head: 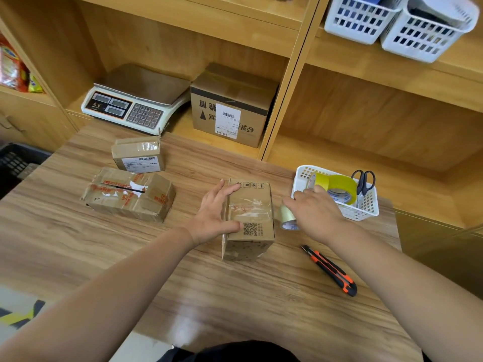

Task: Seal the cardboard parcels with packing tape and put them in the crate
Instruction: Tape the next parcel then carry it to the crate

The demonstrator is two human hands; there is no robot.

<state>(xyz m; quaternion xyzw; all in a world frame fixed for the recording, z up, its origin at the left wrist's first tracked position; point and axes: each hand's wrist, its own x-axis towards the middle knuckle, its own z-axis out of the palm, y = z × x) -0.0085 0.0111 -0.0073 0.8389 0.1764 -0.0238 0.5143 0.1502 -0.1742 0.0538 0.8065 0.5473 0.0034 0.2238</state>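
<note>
Left hand (217, 212) lies spread and nearly flat on the left edge of the small cardboard parcel (252, 205), fingertips at the far top edge and thumb by the QR code, pressing rather than gripping. Right hand (315, 211) hovers palm-down just right of it, over a small roll of clear packing tape (287, 221). Whether it holds that roll or is reaching for the yellow tape roll (339, 185) in the white basket (366, 209), I cannot tell.

That parcel stands near the middle of the wooden table (209, 296). It looks light, with thin, worn board that would dent easily and slick old tape on top, so it is best held by its side walls and corners.

Scissors (363, 181) stand in the basket and a utility knife (330, 270) lies by the right forearm. A battered parcel (128, 194) and a labelled parcel (139, 155) wait to the left, with the black crate (15, 163) at the far left, beside the table
</note>
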